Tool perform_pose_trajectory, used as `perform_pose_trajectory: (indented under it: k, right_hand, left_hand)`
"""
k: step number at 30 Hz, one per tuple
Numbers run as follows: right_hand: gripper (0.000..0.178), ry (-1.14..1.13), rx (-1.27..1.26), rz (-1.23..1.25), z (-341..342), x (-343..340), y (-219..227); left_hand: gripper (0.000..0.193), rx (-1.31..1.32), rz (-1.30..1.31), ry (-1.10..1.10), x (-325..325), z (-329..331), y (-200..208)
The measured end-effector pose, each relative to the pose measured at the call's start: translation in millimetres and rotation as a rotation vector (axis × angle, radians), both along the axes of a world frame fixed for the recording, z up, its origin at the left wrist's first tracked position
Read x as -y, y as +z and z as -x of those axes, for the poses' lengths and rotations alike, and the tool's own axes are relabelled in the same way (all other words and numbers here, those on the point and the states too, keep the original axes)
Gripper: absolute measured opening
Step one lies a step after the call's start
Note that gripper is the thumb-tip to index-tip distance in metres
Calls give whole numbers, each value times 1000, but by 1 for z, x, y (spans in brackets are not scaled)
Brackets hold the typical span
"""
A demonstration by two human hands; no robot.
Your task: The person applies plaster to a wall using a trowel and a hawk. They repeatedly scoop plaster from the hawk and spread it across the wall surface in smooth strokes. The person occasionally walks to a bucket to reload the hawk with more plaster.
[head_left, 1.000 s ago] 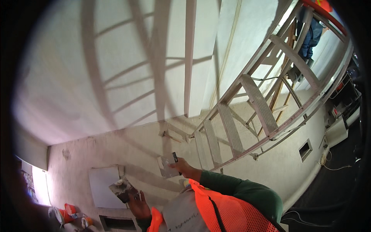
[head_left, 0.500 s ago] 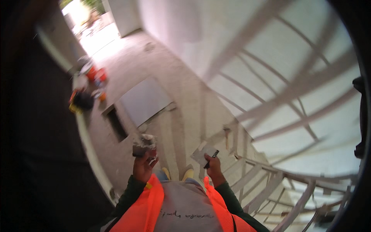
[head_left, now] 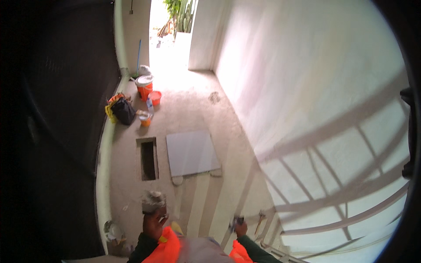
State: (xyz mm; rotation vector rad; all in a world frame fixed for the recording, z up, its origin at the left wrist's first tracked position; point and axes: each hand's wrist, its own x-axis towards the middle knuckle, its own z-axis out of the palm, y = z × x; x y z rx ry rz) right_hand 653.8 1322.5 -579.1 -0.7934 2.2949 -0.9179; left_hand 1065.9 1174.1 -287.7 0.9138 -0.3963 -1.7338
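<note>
My left hand is closed around a small dark holder with whitish plaster heaped on it; its exact kind is blurred. At the lower middle, my right hand grips a putty knife, whose blade looks foreshortened and smeared by motion. Both hands are held apart in front of my body, above the concrete floor. Close to the right hand, a hammer-like tool with a wooden handle rests by the base of the white wall.
A grey square panel lies ahead, beside a rectangular floor opening. Orange buckets, a water bottle and a black bag stand along the left. A bright doorway is at the far end; the white wall rises on the right.
My view has swung, bringing the doorway and buckets further into the picture. Both hands sit lower in it, still holding the plaster holder and the putty knife.
</note>
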Motion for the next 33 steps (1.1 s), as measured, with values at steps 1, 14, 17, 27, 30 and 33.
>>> perform_pose_trajectory:
  k: [1, 14, 17, 27, 30, 33]
  right_hand:
    - [38, -24, -105, -238, 1, -19, -28]
    - [46, 8, -52, -179, -42, 137, -28]
    - [45, 6, -38, -118, -36, 164, -32]
    - [39, -97, 34, -147, 75, 379, 4]
    - [37, -48, -53, -268, 86, 449, 18]
    - [33, -26, 205, -183, 75, 529, 16]
  left_hand:
    - [38, 54, -41, 58, 5, -2, -4]
    - [33, -98, 83, 69, 178, -23, -50]
    - [29, 326, 243, -32, 218, 11, -45]
    - [22, 59, -47, 159, 360, 24, -4]
    - [24, -5, -80, 291, 393, 4, -3]
    - [28, -60, -20, 351, 426, -15, -4]
